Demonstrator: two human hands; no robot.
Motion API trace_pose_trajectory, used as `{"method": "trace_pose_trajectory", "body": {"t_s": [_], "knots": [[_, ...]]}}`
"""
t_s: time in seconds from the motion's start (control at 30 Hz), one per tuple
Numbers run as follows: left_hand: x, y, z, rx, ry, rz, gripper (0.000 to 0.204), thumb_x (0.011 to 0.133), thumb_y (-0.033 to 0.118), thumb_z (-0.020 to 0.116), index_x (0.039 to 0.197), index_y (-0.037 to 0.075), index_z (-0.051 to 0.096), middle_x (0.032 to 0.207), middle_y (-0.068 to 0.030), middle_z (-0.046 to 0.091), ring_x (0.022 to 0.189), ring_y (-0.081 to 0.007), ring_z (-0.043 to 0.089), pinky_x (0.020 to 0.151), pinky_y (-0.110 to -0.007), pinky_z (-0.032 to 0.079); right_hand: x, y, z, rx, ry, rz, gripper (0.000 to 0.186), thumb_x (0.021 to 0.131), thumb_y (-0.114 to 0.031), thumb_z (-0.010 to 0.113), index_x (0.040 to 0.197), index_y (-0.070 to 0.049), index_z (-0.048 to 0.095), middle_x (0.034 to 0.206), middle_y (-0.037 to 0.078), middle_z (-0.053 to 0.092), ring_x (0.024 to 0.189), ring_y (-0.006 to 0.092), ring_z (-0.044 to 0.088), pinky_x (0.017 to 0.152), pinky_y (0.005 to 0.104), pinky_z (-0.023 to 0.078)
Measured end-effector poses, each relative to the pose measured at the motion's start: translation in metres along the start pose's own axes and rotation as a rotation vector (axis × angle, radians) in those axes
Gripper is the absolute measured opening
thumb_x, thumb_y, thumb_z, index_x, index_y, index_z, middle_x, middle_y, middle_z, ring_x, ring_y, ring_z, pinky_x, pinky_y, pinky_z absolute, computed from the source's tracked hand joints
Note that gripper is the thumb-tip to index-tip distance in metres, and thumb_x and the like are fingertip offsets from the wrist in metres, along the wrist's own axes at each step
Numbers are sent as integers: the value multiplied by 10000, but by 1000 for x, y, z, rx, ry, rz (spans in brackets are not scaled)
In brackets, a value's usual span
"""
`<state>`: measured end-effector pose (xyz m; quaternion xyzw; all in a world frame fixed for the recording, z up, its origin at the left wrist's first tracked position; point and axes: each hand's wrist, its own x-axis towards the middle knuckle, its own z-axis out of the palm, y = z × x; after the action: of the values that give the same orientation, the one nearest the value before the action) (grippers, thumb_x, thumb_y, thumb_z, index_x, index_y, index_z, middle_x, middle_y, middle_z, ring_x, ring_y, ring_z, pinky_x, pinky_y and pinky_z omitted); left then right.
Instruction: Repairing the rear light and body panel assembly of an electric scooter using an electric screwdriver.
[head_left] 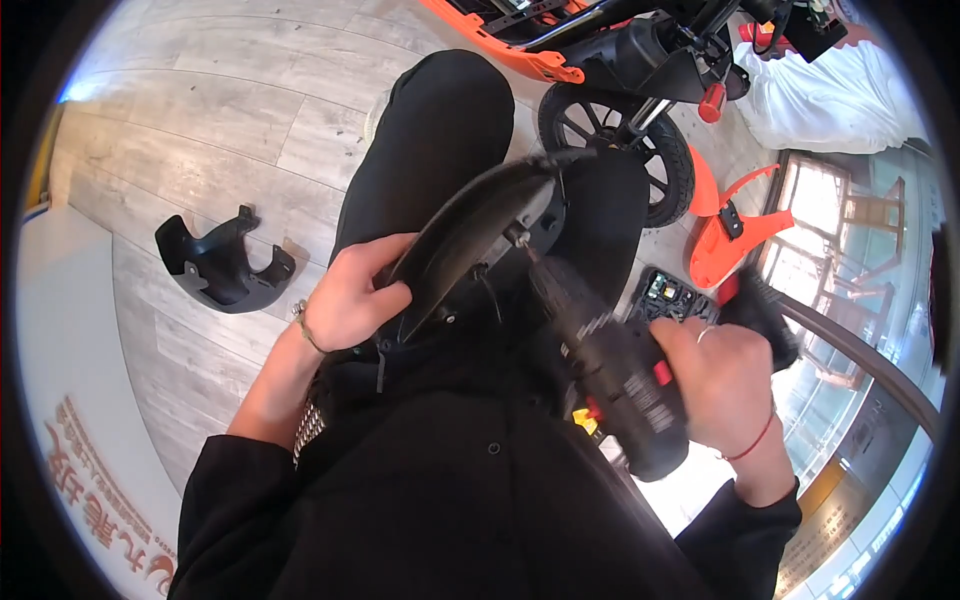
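The person sits with a curved black plastic panel [470, 235] resting across the lap, above the black trousers. The left hand [350, 295] is wrapped around the panel's lower end, fingers curled over its edge and thumb pressed along the side. The right hand [725, 380] is closed around the grip of one black cordless drill [610, 370], which has a red switch and a yellow patch on its body; the bit [520, 243] points up and left and meets the panel near its middle.

One container shows — an open black case [668, 296] lying on the floor just beyond the right hand. Small green and pale pieces sit in it, too small to tell apart or count.

On the wooden floor [230, 110], well to the left of the lap, lies a second black plastic part [222, 262], forked at one end. That makes two black panels in all. Two orange plastic parts show: one [735, 225] on the floor to the right of the wheel, one [500, 40] on the small vehicle at the far edge of the floor. One black spoked wheel [615, 140] of that vehicle is in view, just beyond the panel's far end. A white cloth bundle [830, 95] lies at the far right.
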<state>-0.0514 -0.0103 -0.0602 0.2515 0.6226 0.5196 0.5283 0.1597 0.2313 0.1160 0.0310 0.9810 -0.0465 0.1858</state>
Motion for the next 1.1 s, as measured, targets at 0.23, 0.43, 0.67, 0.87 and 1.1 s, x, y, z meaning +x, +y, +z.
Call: {"method": "trace_pose_trajectory", "body": {"t_s": [0.23,0.43,0.67,0.87,1.1], "knots": [[11,20,12,171,-59,-77,466,798,-17,495,1252,-89,567,1006,-117,686,939,-124,601,860,-278,491,-11,7,-5,-237,-19,-92,424,709,-78,619,1128,-62,682,721,31,515,637,170,574,581,298,445],[11,23,18,111,-47,-139,432,812,11,499,1224,-78,594,954,-93,684,899,-93,586,826,-271,496,-26,9,-8,-192,-2,-104,439,673,-98,643,1105,-55,706,719,41,514,608,178,562,550,303,426],[13,29,28,141,-49,-157,404,814,14,506,1190,-87,616,908,-95,690,858,-82,586,793,-262,503,-45,10,-5,-227,20,-120,460,662,-100,623,1113,-73,714,757,42,564,604,163,560,543,287,427],[17,45,34,224,-47,-144,385,805,19,521,1158,-81,638,873,-82,683,825,-78,581,762,-258,502,-54,16,-6,-169,41,-78,502,611,-128,630,1102,-106,732,759,23,565,632,169,571,552,295,425],[23,67,30,164,-138,-287,342,808,41,543,1111,-70,657,801,-71,653,772,-72,555,710,-249,483,-65,20,-14,-49,22,-16,567,532,-139,668,1095,-128,742,773,13,568,626,175,568,537,313,408]]}}
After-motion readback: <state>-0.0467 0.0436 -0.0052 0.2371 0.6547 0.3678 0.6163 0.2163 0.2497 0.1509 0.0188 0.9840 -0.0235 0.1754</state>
